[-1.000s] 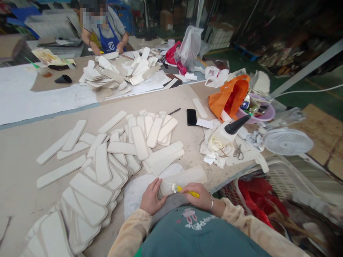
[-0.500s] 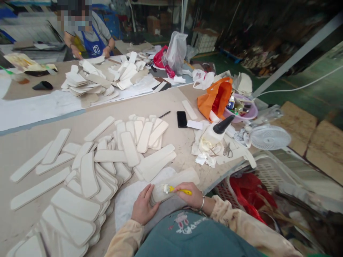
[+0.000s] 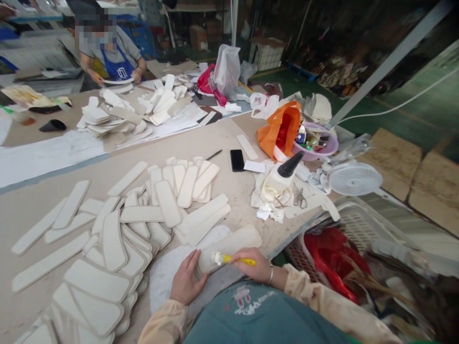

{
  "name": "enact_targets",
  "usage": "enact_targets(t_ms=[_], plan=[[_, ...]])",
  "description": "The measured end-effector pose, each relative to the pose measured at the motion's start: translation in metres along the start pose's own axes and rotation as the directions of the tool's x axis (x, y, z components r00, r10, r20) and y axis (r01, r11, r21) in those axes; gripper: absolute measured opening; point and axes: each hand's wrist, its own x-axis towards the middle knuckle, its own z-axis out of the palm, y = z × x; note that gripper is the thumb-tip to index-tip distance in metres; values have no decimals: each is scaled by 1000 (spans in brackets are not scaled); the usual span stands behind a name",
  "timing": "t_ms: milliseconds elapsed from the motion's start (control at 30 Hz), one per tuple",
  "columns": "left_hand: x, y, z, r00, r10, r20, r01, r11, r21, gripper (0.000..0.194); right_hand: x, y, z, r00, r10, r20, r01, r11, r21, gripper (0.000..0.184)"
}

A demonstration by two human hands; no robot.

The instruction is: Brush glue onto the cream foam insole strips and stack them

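In my right hand [image 3: 253, 264] is a small yellow-handled brush [image 3: 239, 260], its head covered in white paste. The brush head rests on a long pale panel with rounded ends [image 3: 240, 240], which lies slanted in front of me. My left hand [image 3: 188, 278] holds the panel's left end, with the fingers at the far side and the thumb at the near side. Beneath lies a white sheet [image 3: 161, 272]. Close to my left hand is a heap of similar off-white pieces [image 3: 116, 243]. The underside of the panel is hidden.
A white bottle with a black nozzle [image 3: 278, 181] stands at the right, near scissors [image 3: 300, 198] and a small white fan [image 3: 355, 179]. A phone [image 3: 237, 160] lies farther back. A crate [image 3: 358, 220] stands below the right edge. Across the table a co-worker [image 3: 120, 62] handles a strip.
My brush head has shifted slightly left along the panel, while my left hand keeps its place on the end. The view has shifted a little. The co-worker has raised a strip.
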Motion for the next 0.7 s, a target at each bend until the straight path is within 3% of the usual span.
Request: enact_targets(t_ms=[67,133,333,433,567,700], plan=[[0,0,0,1000,-4,5,4,1000,8,64,3,4,7,999,-20,38,20,1000,2,19],[0,1,0,1000,-7,-3,7,1000,16,63,0,12,-1,1000,-6,15,6,1000,-11,21],[0,3,0,1000,-8,-22,9,1000,30,62,-29,32,-70,977,76,-199,-100,989,-112,19],[0,3,0,1000,-3,-16,3,1000,26,62,-37,30,-89,969,44,-244,-102,968,-231,19],[-1,2,-1,1000,-14,2,14,1000,24,64,-35,18,-82,971,-38,-237,-75,889,-451,23],[-5,4,-2,998,-56,3,56,998,39,64,-28,6,-60,995,-75,-66,20,799,-601,24]])
